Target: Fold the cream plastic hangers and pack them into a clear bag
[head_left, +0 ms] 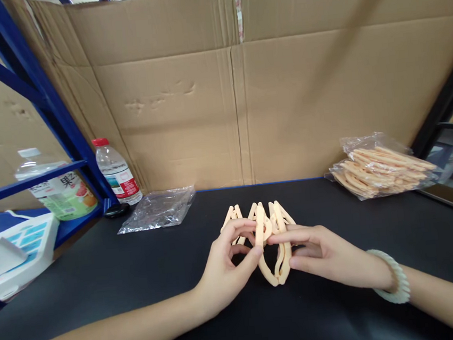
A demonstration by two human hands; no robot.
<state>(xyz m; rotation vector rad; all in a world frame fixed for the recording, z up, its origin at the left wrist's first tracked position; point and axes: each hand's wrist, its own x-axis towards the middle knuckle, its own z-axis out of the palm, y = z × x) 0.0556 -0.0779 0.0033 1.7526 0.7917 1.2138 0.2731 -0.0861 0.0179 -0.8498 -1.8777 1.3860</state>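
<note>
A cream-coloured, jointed zigzag frame [265, 273] of slim bars stands on the black table between my hands. Its bars meet in a point at the near end and spread into several upright tips at the far end. My left hand [225, 266] pinches a bar on the frame's left side between thumb and fingers. On the other side, my right hand [318, 252] grips the right-hand bars, its index finger reaching across the middle. Fingers hide part of the joints. A pale bracelet [395, 276] circles my right wrist.
Clear bags of similar cream pieces [382, 168] lie at the back right. A flat clear plastic bag [158, 208], a red-capped bottle [118, 175] and a black object [117, 210] sit back left. A blue metal frame [51, 117] and cardboard wall [177, 116] border the table [120, 276].
</note>
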